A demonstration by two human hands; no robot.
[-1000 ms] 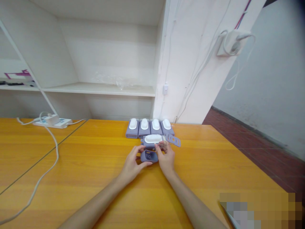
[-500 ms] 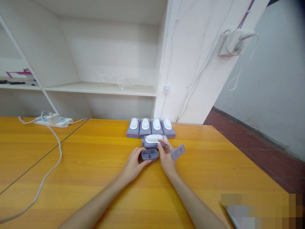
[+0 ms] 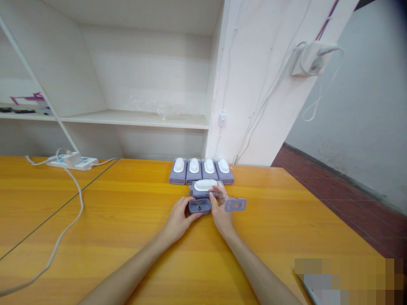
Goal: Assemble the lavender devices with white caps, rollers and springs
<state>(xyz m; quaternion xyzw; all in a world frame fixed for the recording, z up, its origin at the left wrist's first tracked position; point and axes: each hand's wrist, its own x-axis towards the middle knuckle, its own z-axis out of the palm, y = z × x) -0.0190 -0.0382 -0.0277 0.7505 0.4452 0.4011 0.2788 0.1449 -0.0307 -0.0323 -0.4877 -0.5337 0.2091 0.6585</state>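
Observation:
My left hand (image 3: pixel 180 217) is closed on the near-left side of a small grey-purple oval cup (image 3: pixel 199 208), its hollow side facing up and a small dark post or hole in the middle. At the cup's right is my right hand (image 3: pixel 221 213), fingers curled and pinched around a thin part. A flat lavender piece with slots (image 3: pixel 235 205) sticks out to the right of this hand; how it joins the part in the fingers is hidden. Just behind both hands lies a grey-purple case with a white oval top (image 3: pixel 205 185), its right end partly covered by my right fingers.
Several matching purple cases with white tops (image 3: pixel 193 171) stand in a row at the table's back. A power strip (image 3: pixel 74 161) with a white cable (image 3: pixel 71 220) lies at left. White shelving (image 3: pixel 143 120) rises behind, with crumpled clear plastic on it.
The slotted lavender piece has turned from a slant to nearly level, and my right fingers have shifted slightly left toward the cup. My left hand and the cup stay in place.

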